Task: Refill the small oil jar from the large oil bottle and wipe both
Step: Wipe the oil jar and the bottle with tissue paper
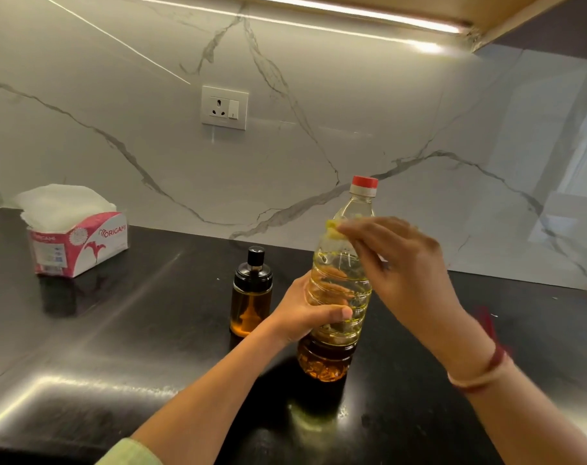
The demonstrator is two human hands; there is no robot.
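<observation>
The large clear oil bottle [339,290] with a red cap stands upright on the black counter, amber oil in its lower part. My left hand [305,313] grips its ribbed middle. My right hand [396,263] pinches a small oil-stained yellowish tissue [332,228] against the bottle's upper shoulder. The small oil jar [251,293], glass with a black lid and spout cap, stands just left of the bottle, holding amber oil and touched by neither hand.
An open pink-and-white tissue box [74,236] sits at the back left of the black counter [117,347]. The marble backsplash with a wall socket [224,107] rises behind. A cabinet underside with a light strip hangs above right.
</observation>
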